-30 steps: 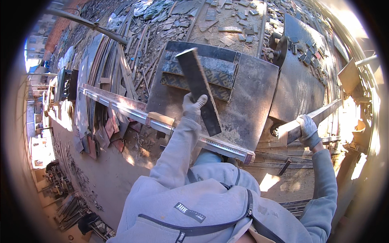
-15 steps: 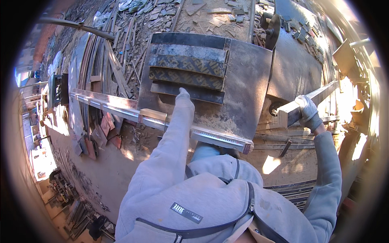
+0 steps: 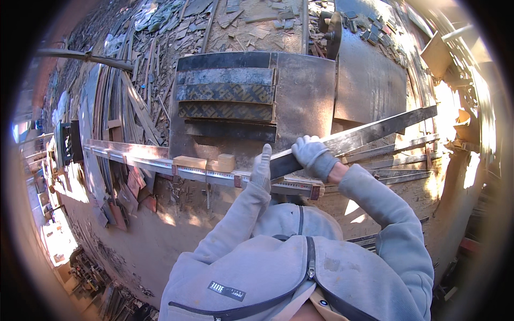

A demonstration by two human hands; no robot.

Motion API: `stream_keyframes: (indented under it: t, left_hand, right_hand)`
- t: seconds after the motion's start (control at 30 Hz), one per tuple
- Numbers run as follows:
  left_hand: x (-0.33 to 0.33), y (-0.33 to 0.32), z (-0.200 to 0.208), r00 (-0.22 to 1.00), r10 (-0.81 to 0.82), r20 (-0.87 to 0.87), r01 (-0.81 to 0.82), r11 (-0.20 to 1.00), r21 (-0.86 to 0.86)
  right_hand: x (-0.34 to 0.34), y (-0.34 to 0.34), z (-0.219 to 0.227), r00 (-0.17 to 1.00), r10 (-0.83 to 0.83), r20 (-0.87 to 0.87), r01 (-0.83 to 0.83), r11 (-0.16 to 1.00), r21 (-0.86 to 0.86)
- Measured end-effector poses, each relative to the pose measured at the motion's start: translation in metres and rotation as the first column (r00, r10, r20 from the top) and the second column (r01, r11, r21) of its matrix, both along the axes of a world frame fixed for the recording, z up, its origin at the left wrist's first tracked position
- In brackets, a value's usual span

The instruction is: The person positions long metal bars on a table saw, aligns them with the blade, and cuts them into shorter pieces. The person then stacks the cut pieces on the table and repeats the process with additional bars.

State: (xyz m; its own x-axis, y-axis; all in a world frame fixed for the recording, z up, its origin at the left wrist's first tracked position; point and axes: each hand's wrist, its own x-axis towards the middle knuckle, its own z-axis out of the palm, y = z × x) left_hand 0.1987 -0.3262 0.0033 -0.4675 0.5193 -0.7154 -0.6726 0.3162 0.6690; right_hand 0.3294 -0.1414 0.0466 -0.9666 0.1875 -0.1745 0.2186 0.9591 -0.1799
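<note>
One hand [image 3: 313, 154] partly hides the board [image 3: 377, 132].

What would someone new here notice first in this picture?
Probably the long dark plank, slanting from the middle toward the right, gripped by the gloved right hand, with the left hand at its near end. Next, perhaps, the row of strips on the left of the worktable, and the dark round disc by its far right corner.

Metal work table [image 3: 306, 88]: dark, worn, dusty. Board strips [image 3: 227, 94] lie in a row from the far left corner toward the near edge, lengthwise with the far edge; two patterned, nearest plain dark. Near edge, left half: pale wood blocks [image 3: 190, 162] beside ruled rail [image 3: 144, 155]
</note>
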Motion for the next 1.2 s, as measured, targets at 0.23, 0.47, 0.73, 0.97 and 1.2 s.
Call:
stream_keyframes:
  t: [0.23,0.47,0.73,0.97,1.2]
  left_hand:
    - [-0.106,-0.121,-0.104,0.959,0.273,-0.073,-0.283,0.916,-0.285]
    - [-0.161,-0.194,-0.120,0.966,0.063,-0.250,-0.144,0.937,-0.319]
    - [-0.162,-0.133,-0.076,0.813,-0.122,-0.569,0.072,0.991,-0.109]
    - [-0.114,-0.016,-0.052,0.705,-0.502,-0.501,0.248,0.836,-0.489]
    - [-0.049,0.002,-0.037,-0.465,-0.688,-0.557,0.459,0.351,-0.816]
  right_hand:
    - [0.049,0.030,-0.016,0.959,0.007,-0.282,-0.063,0.980,-0.189]
    - [0.175,0.183,-0.053,0.999,-0.042,-0.026,0.044,0.996,0.074]
    - [0.221,0.157,-0.075,0.984,-0.151,0.094,0.152,0.988,-0.002]
    - [0.332,0.098,-0.120,0.887,-0.367,0.281,0.379,0.925,0.013]
    - [0.353,0.074,-0.130,0.880,-0.396,0.261,0.411,0.912,-0.002]
